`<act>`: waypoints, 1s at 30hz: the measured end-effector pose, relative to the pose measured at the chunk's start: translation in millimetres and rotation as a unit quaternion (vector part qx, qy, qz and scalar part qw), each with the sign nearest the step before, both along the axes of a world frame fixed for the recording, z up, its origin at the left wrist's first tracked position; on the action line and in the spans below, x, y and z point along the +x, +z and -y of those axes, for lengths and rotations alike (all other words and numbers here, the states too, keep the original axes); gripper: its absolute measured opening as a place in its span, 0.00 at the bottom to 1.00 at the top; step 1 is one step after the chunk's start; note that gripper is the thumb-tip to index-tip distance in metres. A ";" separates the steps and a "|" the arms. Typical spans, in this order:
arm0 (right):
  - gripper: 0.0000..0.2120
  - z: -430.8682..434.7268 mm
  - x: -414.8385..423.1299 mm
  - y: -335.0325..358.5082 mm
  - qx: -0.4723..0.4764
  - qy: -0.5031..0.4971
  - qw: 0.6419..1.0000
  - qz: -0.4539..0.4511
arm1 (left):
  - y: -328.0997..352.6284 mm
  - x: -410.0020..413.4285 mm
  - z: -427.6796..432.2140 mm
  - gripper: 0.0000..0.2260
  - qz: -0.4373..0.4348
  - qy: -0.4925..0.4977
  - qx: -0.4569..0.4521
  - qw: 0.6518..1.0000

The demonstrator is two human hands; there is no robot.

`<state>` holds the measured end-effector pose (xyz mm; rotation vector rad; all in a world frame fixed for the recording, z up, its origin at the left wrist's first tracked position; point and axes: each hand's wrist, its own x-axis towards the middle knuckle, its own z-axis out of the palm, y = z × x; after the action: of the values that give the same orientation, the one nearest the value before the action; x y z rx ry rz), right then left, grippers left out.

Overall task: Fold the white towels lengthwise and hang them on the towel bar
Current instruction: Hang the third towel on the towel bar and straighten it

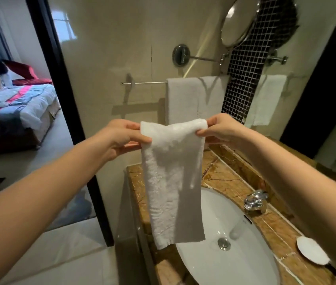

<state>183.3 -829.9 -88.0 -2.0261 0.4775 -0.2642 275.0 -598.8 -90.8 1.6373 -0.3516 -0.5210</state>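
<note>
Marble counter (224, 176) around white sink (237, 270), towel bar (148, 82) on beige wall (111, 48).

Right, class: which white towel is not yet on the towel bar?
The folded towel, pinched at its top corners by the left hand and right hand above the sink, unlike the draped towel hanging over the towel bar.

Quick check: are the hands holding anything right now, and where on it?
Both hands hold one folded white terry towel by its top edge: the left hand pinches the top left corner, the right hand the top right corner.
</note>
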 end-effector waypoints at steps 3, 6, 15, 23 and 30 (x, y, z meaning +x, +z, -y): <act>0.13 -4.0 9.0 15.1 0.012 -0.007 1.000 0.004 | 12.8 16.6 -3.5 0.08 0.037 0.020 -0.005 0.999; 0.15 -10.2 20.4 29.7 0.006 -0.019 0.999 0.028 | 25.4 32.9 -5.9 0.04 0.048 0.031 -0.015 0.998; 0.11 -28.8 82.2 53.9 0.021 -0.107 0.989 0.101 | 51.7 96.2 -2.5 0.06 0.038 0.003 -0.029 0.999; 0.13 -22.9 120.7 61.9 0.035 -0.063 0.997 0.025 | 61.0 155.5 5.6 0.09 0.045 -0.059 -0.025 0.997; 0.05 -3.2 152.3 69.2 0.007 -0.087 0.995 0.052 | 59.5 193.3 19.0 0.05 0.101 -0.027 -0.005 0.995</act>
<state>335.6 -826.8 -18.7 -1.9491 0.5890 -0.4676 468.2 -617.8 -31.3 1.6776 -0.5481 -0.3945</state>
